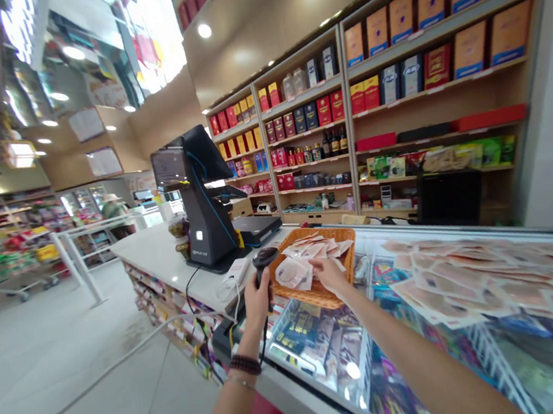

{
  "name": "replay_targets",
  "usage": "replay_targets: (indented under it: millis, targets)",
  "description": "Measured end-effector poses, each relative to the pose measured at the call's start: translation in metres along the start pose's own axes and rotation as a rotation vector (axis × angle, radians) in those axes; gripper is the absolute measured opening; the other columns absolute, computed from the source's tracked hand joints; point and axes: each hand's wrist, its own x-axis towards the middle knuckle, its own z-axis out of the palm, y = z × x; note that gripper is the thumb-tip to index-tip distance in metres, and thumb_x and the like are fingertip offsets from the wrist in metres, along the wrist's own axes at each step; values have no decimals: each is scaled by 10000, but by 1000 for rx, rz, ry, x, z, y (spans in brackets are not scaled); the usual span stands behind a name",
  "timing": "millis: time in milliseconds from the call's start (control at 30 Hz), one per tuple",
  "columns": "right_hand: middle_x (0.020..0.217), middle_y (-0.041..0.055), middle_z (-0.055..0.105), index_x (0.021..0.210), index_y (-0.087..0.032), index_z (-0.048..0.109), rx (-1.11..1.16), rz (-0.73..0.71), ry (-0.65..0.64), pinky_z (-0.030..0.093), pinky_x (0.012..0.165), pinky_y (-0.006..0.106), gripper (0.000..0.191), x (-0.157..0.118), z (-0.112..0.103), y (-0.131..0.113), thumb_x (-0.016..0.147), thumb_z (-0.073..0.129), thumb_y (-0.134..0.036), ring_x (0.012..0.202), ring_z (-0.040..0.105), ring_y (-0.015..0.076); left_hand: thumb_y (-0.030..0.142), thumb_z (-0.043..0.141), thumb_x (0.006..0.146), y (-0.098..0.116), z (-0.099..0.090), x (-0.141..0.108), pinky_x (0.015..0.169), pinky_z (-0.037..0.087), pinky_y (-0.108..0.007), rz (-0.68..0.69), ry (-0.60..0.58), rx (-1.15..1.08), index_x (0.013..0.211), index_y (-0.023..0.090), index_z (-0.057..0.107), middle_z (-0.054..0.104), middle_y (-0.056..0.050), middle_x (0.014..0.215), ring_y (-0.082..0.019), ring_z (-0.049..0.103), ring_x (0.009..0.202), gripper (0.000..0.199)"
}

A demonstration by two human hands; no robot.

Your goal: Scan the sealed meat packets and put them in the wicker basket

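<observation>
My left hand (258, 301) is wrapped round the handle of a black handheld scanner (266, 256), whose head points up and away over the counter. A woven orange basket (318, 296) lies just right of it, holding several flat clear-and-pinkish packets (292, 273). Reaching over the basket's near right side, my right hand (329, 276) has its fingers pressed together at the edge of a packet. Many similar packets (457, 279) lie spread over the glass top on the right.
A black checkout terminal (205, 202) stands on the white counter (153, 249), with a black cash box (258, 229) and a white device (236, 276) beside it. Cables hang at the near edge. Stocked shelves (307, 129) line the back; a person (115, 217) stands far left.
</observation>
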Motion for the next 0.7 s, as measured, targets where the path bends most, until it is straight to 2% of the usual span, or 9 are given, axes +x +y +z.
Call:
replay_targets:
  millis: [133, 233, 367, 467, 533, 600, 700]
  targets:
    - [1252, 62, 919, 1117, -284, 938, -140, -75, 47, 631, 1187, 457, 405, -14, -38, 2, 950, 635, -73, 1265, 856, 299, 955, 781, 752, 4, 17, -8, 440, 389, -238, -7, -65, 21, 727, 230, 627, 565, 28, 539, -114, 488, 428, 742]
    - [1248, 40, 920, 1067, -308, 939, -207, -84, 123, 642, 1150, 429, 387, -23, -81, 10, 992, 625, -94, 1235, 860, 288, 943, 781, 748, 13, 39, -14, 417, 374, -240, -28, -136, 6, 723, 237, 613, 590, 17, 569, -120, 502, 431, 727]
    - [1173, 47, 926, 1037, -287, 913, -291, -2, 310, 657, 1083, 391, 341, -41, -164, 39, 988, 628, -106, 1145, 868, 264, 925, 785, 783, 24, 78, -22, 420, 374, -235, -16, -286, -70, 743, 237, 614, 580, 24, 571, -121, 515, 443, 710]
    - [1178, 76, 919, 1098, -257, 886, -352, 67, 448, 650, 1071, 398, 321, -66, -233, 65, 986, 614, -129, 1120, 860, 262, 924, 791, 806, 30, 116, -33, 422, 365, -228, -4, -366, -163, 781, 237, 606, 573, 38, 579, -109, 500, 437, 712]
    - [1198, 105, 909, 1141, -238, 868, -403, 130, 536, 639, 1085, 425, 284, -86, -270, 81, 989, 636, -180, 1125, 852, 283, 921, 794, 821, 34, 143, -45, 419, 356, -223, -10, -418, -231, 812, 237, 602, 588, 41, 607, -100, 496, 436, 711]
    - [1229, 147, 895, 1182, -210, 852, -453, 211, 599, 631, 1090, 459, 270, -107, -294, 96, 999, 659, -255, 1136, 845, 317, 921, 808, 815, 36, 169, -60, 423, 361, -220, -27, -489, -288, 817, 234, 595, 609, 38, 636, -90, 499, 434, 719]
    - [1294, 205, 870, 1221, -178, 841, -551, 289, 588, 610, 1127, 515, 331, -135, -302, 117, 1009, 702, -390, 1221, 819, 378, 926, 834, 770, 34, 204, -85, 421, 353, -216, -71, -565, -323, 787, 231, 582, 618, 34, 650, -78, 502, 431, 740]
